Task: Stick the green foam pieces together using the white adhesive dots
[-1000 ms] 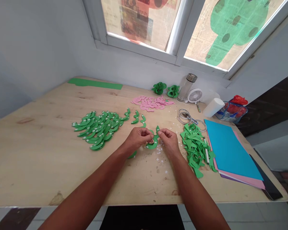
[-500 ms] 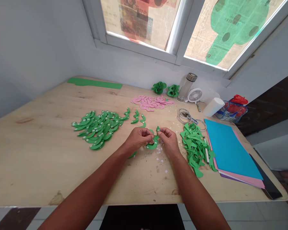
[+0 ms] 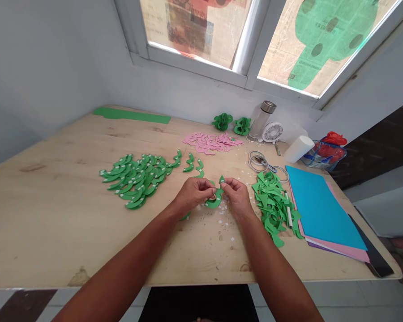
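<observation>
- Left hand (image 3: 195,193) and right hand (image 3: 235,195) together pinch a curved green foam piece (image 3: 215,200), just above the wooden surface (image 3: 53,223).
- Finished green pieces (image 3: 137,179) lie left of it; cut scraps (image 3: 273,203) lie right.

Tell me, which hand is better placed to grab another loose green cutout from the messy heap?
Probably the right hand: the messy heap lies just beside it, while the left hand also pinches the green curved piece.

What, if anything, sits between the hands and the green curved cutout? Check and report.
Nothing visible does. The left hand and the right hand both already pinch the green curved cutout just above the wooden table. Only small white scraps lie on the table beneath and near it.
</observation>
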A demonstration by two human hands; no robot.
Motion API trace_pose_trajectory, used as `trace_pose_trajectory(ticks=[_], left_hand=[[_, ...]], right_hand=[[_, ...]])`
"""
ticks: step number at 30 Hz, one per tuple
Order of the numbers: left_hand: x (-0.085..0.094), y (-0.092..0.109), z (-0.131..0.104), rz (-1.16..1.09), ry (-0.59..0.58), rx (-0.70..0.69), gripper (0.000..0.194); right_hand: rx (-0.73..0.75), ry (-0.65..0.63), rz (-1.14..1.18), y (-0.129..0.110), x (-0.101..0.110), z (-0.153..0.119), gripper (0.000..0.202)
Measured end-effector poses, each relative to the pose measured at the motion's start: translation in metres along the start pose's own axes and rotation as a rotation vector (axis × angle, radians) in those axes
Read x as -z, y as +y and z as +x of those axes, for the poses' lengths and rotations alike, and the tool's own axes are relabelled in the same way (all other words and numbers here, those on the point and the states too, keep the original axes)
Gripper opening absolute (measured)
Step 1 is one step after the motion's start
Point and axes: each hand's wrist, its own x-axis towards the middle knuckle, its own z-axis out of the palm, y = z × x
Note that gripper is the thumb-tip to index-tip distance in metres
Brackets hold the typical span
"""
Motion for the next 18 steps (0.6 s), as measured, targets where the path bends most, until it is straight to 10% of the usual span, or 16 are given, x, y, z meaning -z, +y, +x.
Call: trace_pose_trajectory(ticks=[7,13,18], left_hand=[[0.0052,0.0015,-0.0005,0.106,-0.065,-0.089,0.013],[0.0025,0.0014,-0.0039,0.525,0.249,-0.583,0.01],[-0.0002,-0.0009,-0.0042,0.735,0.233,-0.862,0.012]], right_hand=[[0.024,0.001,-0.034,-0.0005,0.001,0.001,0.016],[0.036,-0.001,-0.122,-0.0023,-0.0018,-0.001,0.017],[0.069,0.009,-0.23,-0.0035,-0.0047,-0.0032,0.015]])
